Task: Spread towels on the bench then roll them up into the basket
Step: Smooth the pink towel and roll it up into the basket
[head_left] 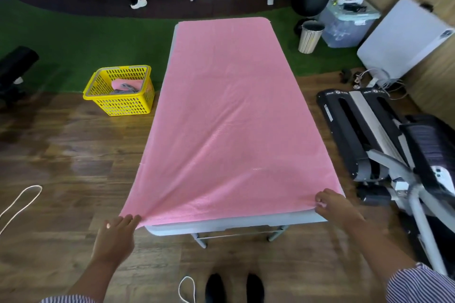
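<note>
A plain pink towel [229, 110] covers the pale grey worktop [234, 220], and the yellow basket [120, 92], its walls patterned with rows of slots, holds pink and grey cloth [126, 86]. The floor [61, 155] is brown wood grain beside a strip of green turf [73, 39], with a white cord [21, 202] lying on the wood. The sleeve [418, 283] is striped in fine blue and white, the shoes [234, 288] are black, and a ribbed cream bin [309, 37] stands on the turf.
</note>
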